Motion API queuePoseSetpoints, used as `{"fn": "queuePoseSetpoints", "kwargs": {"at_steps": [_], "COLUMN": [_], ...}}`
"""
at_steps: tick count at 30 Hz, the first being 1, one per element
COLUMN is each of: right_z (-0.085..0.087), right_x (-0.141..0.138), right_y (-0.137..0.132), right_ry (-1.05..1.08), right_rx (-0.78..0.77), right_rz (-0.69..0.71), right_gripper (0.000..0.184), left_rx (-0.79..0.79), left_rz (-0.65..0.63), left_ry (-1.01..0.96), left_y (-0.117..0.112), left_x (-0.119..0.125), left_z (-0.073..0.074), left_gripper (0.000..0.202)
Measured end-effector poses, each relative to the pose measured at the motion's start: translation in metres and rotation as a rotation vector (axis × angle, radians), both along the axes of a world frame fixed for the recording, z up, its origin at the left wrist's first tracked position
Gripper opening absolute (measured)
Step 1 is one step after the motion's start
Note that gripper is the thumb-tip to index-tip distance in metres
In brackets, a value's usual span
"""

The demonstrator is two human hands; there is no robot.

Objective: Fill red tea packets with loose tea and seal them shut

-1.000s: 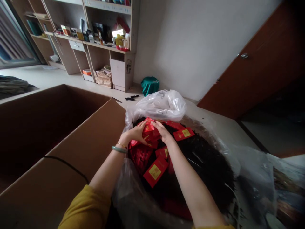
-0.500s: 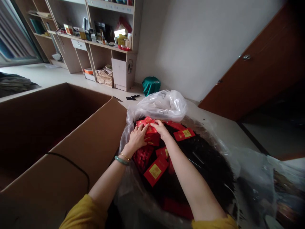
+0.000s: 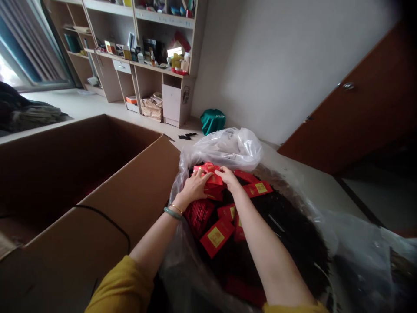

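Observation:
At the far end of a clear plastic bag (image 3: 224, 150), both hands are on glossy red packets. My left hand (image 3: 194, 188), with bangles at its wrist, has its fingers curled over a red packet (image 3: 210, 167). My right hand (image 3: 229, 179) pinches the right edge of that packet between thumb and fingers. Their grip partly hides how many packets are held. Nearer me lies a red packet with a yellow square (image 3: 216, 238), and a similar packet (image 3: 259, 188) is right of my right hand. A dark, shredded-looking mass (image 3: 289, 230) fills much of the bag.
A large open cardboard box (image 3: 140, 174) stands close on the left, with a dark cord (image 3: 107, 219) over its side. Beyond are a shelf unit (image 3: 151, 67), a green-covered object (image 3: 212, 121) and a wooden door (image 3: 355, 104). More clear plastic (image 3: 361, 243) lies at right.
The view has shifted, so everything sits slightly further right and lower. Both hands stay at the same red packets, with only slight finger movement.

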State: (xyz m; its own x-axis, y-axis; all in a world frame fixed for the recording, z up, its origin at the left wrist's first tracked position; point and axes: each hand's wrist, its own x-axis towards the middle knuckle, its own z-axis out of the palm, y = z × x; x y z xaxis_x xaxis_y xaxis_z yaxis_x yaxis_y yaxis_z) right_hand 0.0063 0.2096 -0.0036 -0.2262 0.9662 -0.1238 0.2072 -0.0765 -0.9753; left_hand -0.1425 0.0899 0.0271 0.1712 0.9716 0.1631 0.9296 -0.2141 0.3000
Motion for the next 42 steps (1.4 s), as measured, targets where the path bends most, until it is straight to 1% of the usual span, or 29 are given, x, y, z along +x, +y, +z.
{"fn": "queuePoseSetpoints", "kwargs": {"at_steps": [3,6,11,15,17,22,25,27,29,31,33,35,36,38,40,42], "right_z": [-0.001,0.001,0.007,0.006,0.002,-0.009,-0.007,-0.001,0.010,0.026,0.044,0.064,0.074,0.091,0.105,0.112], "right_x": [0.011,0.019,0.023,0.025,0.026,0.024,0.025,0.029,0.032,0.031,0.024,0.007,-0.006,-0.040,-0.085,-0.135], "right_y": [-0.011,-0.025,-0.045,-0.053,-0.055,-0.064,-0.071,-0.075,-0.080,-0.085,-0.089,-0.092,-0.094,-0.097,-0.104,-0.116], "right_ry": [0.002,0.008,0.030,0.035,0.049,0.136,0.155,0.126,0.093,0.082,0.099,0.134,0.154,0.197,0.257,0.337], "right_rx": [0.007,-0.002,-0.040,-0.061,-0.065,-0.057,0.012,0.081,0.144,0.191,0.240,0.300,0.326,0.372,0.383,0.363], "right_rz": [-0.007,-0.002,0.037,0.035,0.010,-0.112,-0.164,-0.176,-0.175,-0.169,-0.160,-0.131,-0.100,-0.029,0.060,0.132], "right_gripper": [0.024,0.025,0.023,0.020,0.021,0.026,0.030,0.033,0.034,0.034,0.033,0.032,0.032,0.031,0.028,0.023], "left_rx": [0.015,0.023,-0.009,-0.008,0.012,0.063,0.075,0.101,0.137,0.173,0.207,0.263,0.285,0.305,0.295,0.277], "left_rz": [-0.033,-0.082,-0.104,-0.130,-0.141,-0.167,-0.177,-0.187,-0.196,-0.199,-0.186,-0.161,-0.147,-0.082,0.002,0.096], "left_ry": [0.000,0.020,0.054,0.078,0.086,0.098,0.108,0.113,0.115,0.119,0.132,0.156,0.172,0.211,0.252,0.288], "left_y": [-0.005,-0.010,-0.020,-0.025,-0.027,-0.028,-0.030,-0.033,-0.037,-0.042,-0.050,-0.060,-0.066,-0.083,-0.104,-0.129], "left_x": [0.004,0.005,0.002,0.000,0.000,0.003,0.005,0.007,0.008,0.006,-0.002,-0.018,-0.029,-0.058,-0.092,-0.128], "left_z": [0.000,0.000,-0.002,-0.005,-0.006,-0.007,-0.003,0.003,0.011,0.024,0.042,0.063,0.075,0.098,0.118,0.132], "left_gripper": [0.082,0.086,0.099,0.097,0.095,0.088,0.083,0.082,0.080,0.075,0.072,0.070,0.070,0.070,0.072,0.075]}}
